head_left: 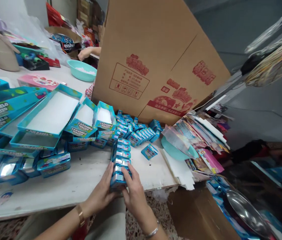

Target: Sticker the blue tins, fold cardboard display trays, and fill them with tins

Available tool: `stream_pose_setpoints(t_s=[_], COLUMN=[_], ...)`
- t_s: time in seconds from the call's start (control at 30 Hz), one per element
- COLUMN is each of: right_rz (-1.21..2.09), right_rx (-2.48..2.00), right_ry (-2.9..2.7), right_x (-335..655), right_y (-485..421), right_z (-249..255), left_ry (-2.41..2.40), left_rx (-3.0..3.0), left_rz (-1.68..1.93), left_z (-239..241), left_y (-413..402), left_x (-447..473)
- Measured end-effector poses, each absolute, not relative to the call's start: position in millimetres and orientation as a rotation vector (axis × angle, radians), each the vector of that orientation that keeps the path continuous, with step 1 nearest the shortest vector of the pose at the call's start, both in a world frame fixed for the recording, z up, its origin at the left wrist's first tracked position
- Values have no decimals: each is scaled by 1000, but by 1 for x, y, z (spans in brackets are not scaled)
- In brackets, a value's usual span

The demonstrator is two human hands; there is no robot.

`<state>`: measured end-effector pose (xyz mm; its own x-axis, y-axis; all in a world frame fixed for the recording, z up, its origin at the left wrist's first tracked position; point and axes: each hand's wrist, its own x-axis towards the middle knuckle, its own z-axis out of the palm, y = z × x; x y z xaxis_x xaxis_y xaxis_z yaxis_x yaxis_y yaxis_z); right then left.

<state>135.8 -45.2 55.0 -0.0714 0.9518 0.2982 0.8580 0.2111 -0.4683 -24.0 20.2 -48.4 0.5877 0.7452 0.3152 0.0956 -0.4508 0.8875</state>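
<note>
A row of small shiny blue packs [123,154] lies end-on toward me near the table's front edge. My left hand [104,184] presses along the left side of the row, fingers together and thumb at the near end. On the right side, my right hand [136,188] grips the nearest packs, its fingertips on top and thumb low at the front. A single blue pack [149,151] lies to the right of the row. Behind it sits a heap of similar small blue packs [141,133]. Whether a tray lies under the row is hidden.
Open blue cartons [51,113] marked "Caramelo Macizo" are stacked at the left. A big cardboard box [155,43] stands at the back. Teal bowls [83,75], flat printed sheets [203,133] and an open carton [198,213] below the table surround the workspace. Another person's hand [85,53] shows behind.
</note>
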Motion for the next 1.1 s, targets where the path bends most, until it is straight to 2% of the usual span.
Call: stream_pose_setpoints(t_s=[0.27, 0.43, 0.63, 0.77, 1.0, 1.1], right_rz=[194, 110, 103, 295, 996, 1025], right_rx=[-1619, -1472, -1833, -1635, -1180, -1159], right_ry=[-2046, -1926, -1917, -1768, -760, -556], right_x=[133, 158, 140, 137, 153, 143], right_y=[-40, -42, -45, -35, 9, 6], right_z=[54, 21, 38, 43, -17, -25], left_ry=[781, 866, 875, 766, 851, 788], left_rx=[1814, 1836, 1825, 1632, 1006, 898], left_rz=[862, 841, 861, 771, 986, 972], left_z=[-38, -41, -42, -34, -21, -9], left_y=[24, 24, 20, 22, 46, 45], left_x=[-17, -11, -7, -15, 22, 31])
